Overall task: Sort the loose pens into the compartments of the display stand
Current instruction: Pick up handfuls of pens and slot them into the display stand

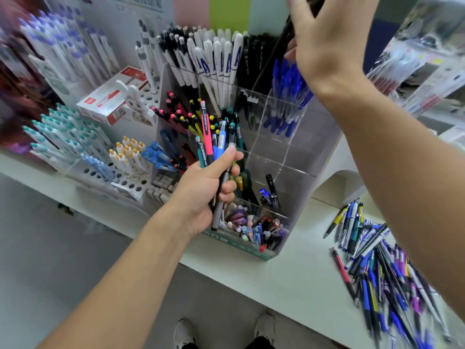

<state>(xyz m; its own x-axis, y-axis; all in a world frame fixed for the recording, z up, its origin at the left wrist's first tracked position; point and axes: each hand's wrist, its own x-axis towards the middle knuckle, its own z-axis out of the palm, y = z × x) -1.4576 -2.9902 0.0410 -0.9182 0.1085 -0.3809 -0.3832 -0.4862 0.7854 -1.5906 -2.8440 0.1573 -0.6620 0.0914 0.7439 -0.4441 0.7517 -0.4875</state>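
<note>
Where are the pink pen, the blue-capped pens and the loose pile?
Pink pen (206,133), head view, on its barrel.
Blue-capped pens (286,96), head view, mid-bundle.
Loose pile (377,268), head view, centre of the heap.

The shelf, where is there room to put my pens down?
The bare white shelf between the clear display stand and the loose pen pile is free. The left side is crowded with pen racks; inside the stand, one middle compartment looks empty.
</note>
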